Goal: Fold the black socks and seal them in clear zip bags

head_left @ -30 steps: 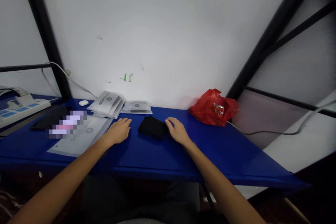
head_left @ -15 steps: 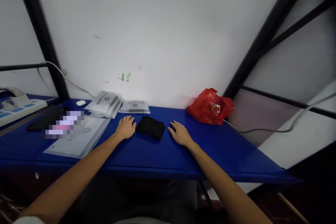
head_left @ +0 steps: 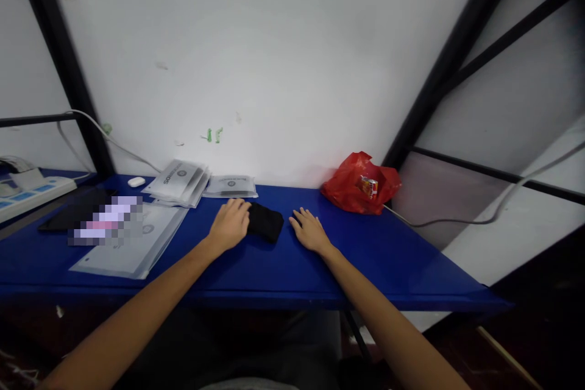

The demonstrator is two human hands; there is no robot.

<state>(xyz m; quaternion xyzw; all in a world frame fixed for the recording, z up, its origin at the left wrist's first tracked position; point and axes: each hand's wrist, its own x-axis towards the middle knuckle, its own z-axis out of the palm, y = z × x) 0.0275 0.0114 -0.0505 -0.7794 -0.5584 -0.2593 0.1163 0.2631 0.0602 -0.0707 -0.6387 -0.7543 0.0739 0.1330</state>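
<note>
One folded black fabric bundle [head_left: 267,223] on a glossy blue tabletop [head_left: 274,280].
The bundle lies between the bare left hand [head_left: 230,223] and the bare right hand [head_left: 311,231]. The left hand's fingers reach over its left end; whether they clamp it cannot be told. The right hand rests palm down, fingers spread apart, just beside the right end. A stack of translucent printed plastic pouches [head_left: 175,181] lies beyond the left hand; a crumpled red plastic bag [head_left: 350,184] sits beyond the right.

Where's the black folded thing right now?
In the head view, the black folded thing lies near the middle of the blue table, between the left hand over its left end and the right hand a little apart from it.
</note>
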